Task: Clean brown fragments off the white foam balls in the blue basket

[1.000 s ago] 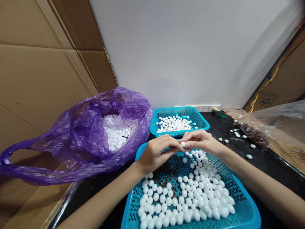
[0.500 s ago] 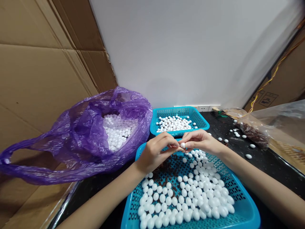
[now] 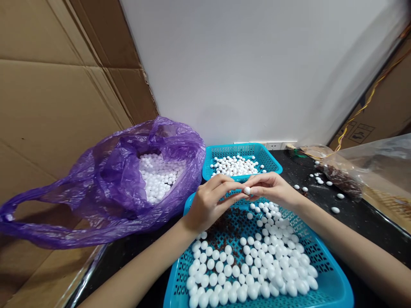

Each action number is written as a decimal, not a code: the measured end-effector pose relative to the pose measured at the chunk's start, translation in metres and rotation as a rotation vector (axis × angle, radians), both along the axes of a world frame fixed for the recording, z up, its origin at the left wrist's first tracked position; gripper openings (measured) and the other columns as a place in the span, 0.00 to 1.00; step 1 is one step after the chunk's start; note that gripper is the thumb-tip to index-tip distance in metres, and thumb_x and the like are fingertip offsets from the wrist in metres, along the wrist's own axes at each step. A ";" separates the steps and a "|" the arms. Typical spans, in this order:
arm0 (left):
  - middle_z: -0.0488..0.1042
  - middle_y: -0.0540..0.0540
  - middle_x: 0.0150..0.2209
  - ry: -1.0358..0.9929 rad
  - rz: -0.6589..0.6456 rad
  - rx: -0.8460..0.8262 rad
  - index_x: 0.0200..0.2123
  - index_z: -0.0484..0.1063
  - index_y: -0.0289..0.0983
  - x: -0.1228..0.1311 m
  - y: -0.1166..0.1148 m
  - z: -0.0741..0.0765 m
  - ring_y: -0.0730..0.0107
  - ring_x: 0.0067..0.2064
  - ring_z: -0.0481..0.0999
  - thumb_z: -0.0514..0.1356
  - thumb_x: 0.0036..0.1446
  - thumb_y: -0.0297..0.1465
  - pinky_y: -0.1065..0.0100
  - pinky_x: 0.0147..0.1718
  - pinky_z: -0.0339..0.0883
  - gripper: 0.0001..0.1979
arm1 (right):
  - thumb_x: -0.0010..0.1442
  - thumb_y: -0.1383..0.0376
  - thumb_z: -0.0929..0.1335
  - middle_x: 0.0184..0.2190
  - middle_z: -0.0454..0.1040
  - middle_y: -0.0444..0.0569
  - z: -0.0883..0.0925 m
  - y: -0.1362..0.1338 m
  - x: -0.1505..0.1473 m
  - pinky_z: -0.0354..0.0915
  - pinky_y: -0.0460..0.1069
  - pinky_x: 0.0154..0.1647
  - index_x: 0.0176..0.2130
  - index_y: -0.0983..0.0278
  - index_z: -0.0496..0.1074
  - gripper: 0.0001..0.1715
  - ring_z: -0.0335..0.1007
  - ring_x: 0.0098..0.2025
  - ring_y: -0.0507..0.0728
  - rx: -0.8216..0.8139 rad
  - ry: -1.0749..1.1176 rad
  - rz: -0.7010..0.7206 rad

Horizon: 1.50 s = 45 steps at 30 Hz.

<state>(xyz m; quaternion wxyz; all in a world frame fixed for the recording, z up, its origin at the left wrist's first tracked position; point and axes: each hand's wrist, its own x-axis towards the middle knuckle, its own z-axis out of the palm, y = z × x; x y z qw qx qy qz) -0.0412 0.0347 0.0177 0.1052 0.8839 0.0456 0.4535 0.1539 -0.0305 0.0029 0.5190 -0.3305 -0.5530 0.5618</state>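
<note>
My left hand (image 3: 210,200) and my right hand (image 3: 271,189) meet fingertip to fingertip above the far end of the near blue basket (image 3: 330,278). Between them they pinch one small white bead (image 3: 247,190). The near basket holds several white beads (image 3: 257,265) and brown crumbs on its mesh floor. A smaller blue basket (image 3: 272,161) behind my hands holds more white beads.
A purple plastic bag (image 3: 105,188) full of white beads lies open at the left, against cardboard sheets (image 3: 48,94). A clear plastic bag (image 3: 369,171) with brown bits lies at the right. Loose white beads (image 3: 335,210) are scattered on the black table (image 3: 356,218). A white wall stands behind.
Both hands have risen slightly with the bead still pinched between them. My left fingers have shifted a little around it.
</note>
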 end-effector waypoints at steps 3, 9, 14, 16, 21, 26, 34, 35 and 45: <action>0.70 0.48 0.36 0.065 0.001 0.017 0.45 0.71 0.37 0.000 0.001 0.000 0.73 0.36 0.73 0.59 0.59 0.30 0.71 0.35 0.72 0.10 | 0.52 0.67 0.73 0.31 0.78 0.44 0.000 0.000 0.000 0.72 0.44 0.33 0.38 0.61 0.76 0.10 0.75 0.32 0.51 -0.038 0.030 -0.031; 0.69 0.45 0.38 0.158 -0.029 0.030 0.49 0.68 0.39 0.001 0.003 -0.001 0.69 0.41 0.73 0.55 0.61 0.28 0.68 0.38 0.72 0.13 | 0.51 0.66 0.74 0.28 0.78 0.44 -0.002 0.002 0.001 0.72 0.44 0.32 0.33 0.62 0.75 0.07 0.75 0.31 0.50 -0.051 0.064 -0.031; 0.69 0.45 0.37 0.179 -0.027 0.055 0.47 0.69 0.36 0.002 0.001 0.001 0.69 0.39 0.72 0.54 0.61 0.27 0.67 0.37 0.72 0.11 | 0.51 0.68 0.74 0.29 0.78 0.44 -0.002 0.002 0.003 0.72 0.44 0.32 0.34 0.63 0.74 0.08 0.76 0.32 0.51 -0.072 0.054 0.000; 0.70 0.44 0.37 0.186 -0.048 0.056 0.45 0.69 0.35 0.002 0.000 0.002 0.69 0.39 0.72 0.55 0.61 0.26 0.67 0.37 0.71 0.09 | 0.52 0.69 0.74 0.30 0.78 0.44 -0.003 0.002 0.003 0.72 0.43 0.32 0.35 0.63 0.74 0.08 0.76 0.32 0.51 -0.069 0.060 0.021; 0.70 0.45 0.36 0.177 -0.075 0.039 0.43 0.69 0.34 0.002 -0.003 0.004 0.70 0.39 0.72 0.55 0.60 0.24 0.68 0.38 0.71 0.08 | 0.51 0.69 0.74 0.30 0.78 0.44 -0.003 0.002 0.003 0.72 0.44 0.32 0.35 0.63 0.73 0.09 0.76 0.32 0.51 -0.085 0.052 0.035; 0.71 0.45 0.37 0.164 -0.087 0.027 0.43 0.69 0.34 0.001 -0.004 0.003 0.71 0.39 0.72 0.56 0.59 0.23 0.69 0.38 0.72 0.09 | 0.49 0.68 0.75 0.29 0.78 0.45 -0.002 0.001 0.002 0.72 0.45 0.33 0.34 0.64 0.73 0.10 0.76 0.32 0.52 -0.120 0.033 0.016; 0.70 0.45 0.36 0.180 -0.075 -0.004 0.42 0.69 0.34 0.002 -0.002 0.002 0.71 0.38 0.72 0.57 0.59 0.25 0.69 0.38 0.71 0.08 | 0.49 0.68 0.75 0.29 0.77 0.44 -0.003 0.002 0.002 0.72 0.45 0.33 0.34 0.64 0.73 0.10 0.75 0.31 0.51 -0.102 0.022 0.014; 0.70 0.45 0.36 0.178 -0.073 -0.009 0.42 0.69 0.34 0.003 -0.002 0.001 0.71 0.38 0.72 0.57 0.59 0.26 0.69 0.37 0.71 0.07 | 0.49 0.67 0.75 0.29 0.77 0.44 -0.003 0.002 0.002 0.72 0.45 0.33 0.34 0.64 0.73 0.11 0.75 0.31 0.51 -0.098 0.020 0.010; 0.69 0.45 0.38 0.245 -0.086 -0.009 0.49 0.66 0.36 0.004 -0.002 0.001 0.69 0.39 0.72 0.55 0.61 0.30 0.66 0.39 0.72 0.13 | 0.50 0.68 0.74 0.29 0.76 0.43 -0.005 0.003 0.003 0.71 0.44 0.30 0.34 0.63 0.69 0.12 0.73 0.31 0.50 -0.073 0.064 0.020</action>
